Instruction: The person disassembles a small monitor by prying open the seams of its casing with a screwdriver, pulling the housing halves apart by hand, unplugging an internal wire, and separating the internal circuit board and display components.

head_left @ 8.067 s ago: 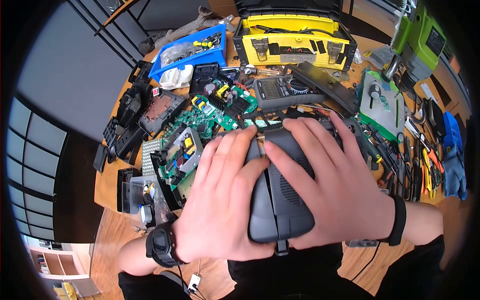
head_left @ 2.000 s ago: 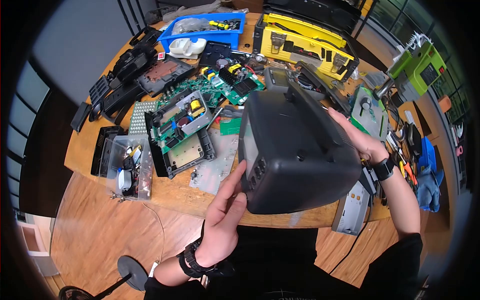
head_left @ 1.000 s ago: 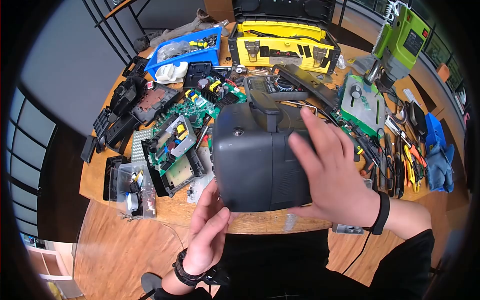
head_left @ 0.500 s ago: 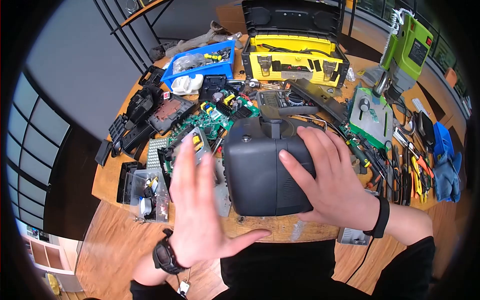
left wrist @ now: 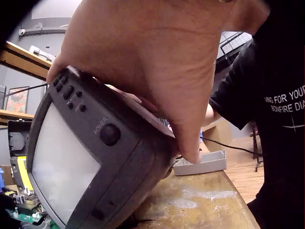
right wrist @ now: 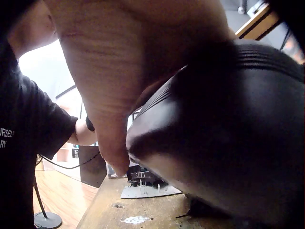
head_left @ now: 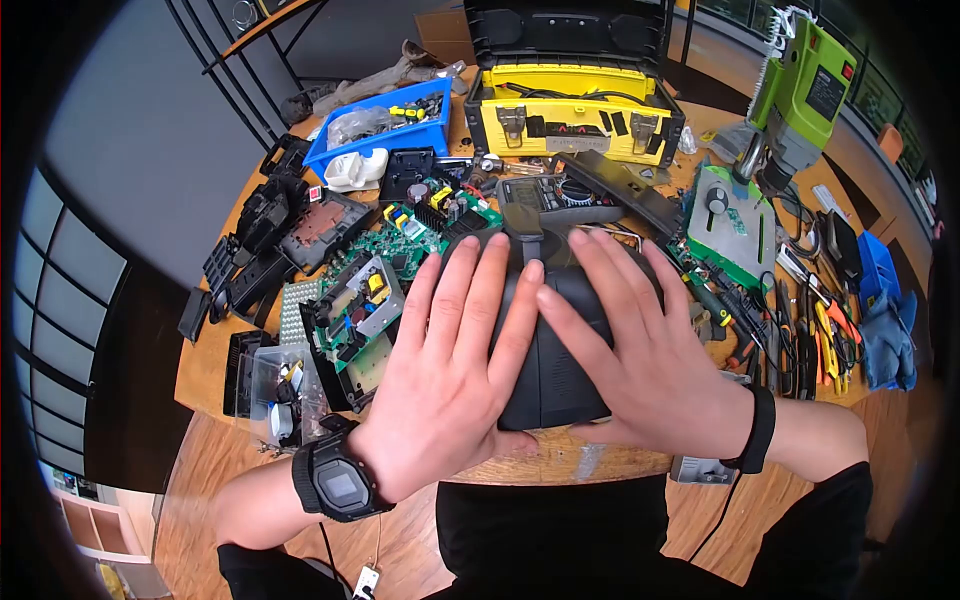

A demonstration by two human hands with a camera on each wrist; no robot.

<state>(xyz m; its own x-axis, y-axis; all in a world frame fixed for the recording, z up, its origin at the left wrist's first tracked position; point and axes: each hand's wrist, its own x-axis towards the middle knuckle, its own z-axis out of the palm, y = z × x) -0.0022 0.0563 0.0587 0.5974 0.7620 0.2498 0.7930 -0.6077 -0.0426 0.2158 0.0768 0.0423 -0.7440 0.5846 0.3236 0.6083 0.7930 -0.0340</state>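
A small black portable television (head_left: 550, 365) sits near the table's front edge, its handle (head_left: 523, 228) toward the far side. My left hand (head_left: 440, 370) grips its left half, fingers spread over the casing and thumb at the near edge. The right hand (head_left: 660, 375) grips the other half likewise; the two index fingertips nearly meet in the middle. In the left wrist view, the pale screen (left wrist: 64, 162) and round power button (left wrist: 110, 134) face left, below my palm. The ribbed dark casing (right wrist: 248, 114) fills much of the right wrist view, with the thumb hanging at its near edge.
Green circuit boards (head_left: 400, 250) and an opened unit (head_left: 355, 310) lie left. A multimeter (head_left: 555, 195), yellow toolbox (head_left: 575, 120) and blue parts bin (head_left: 320, 150) stand behind. To the right are a green drill stand (head_left: 800, 100) and hand tools (head_left: 825, 330); a clear box (head_left: 315, 395) sits front left.
The television has been turned over several views, its screen side now facing left. My left hand left its lower left side, lifted open, then came down on top beside the right hand.
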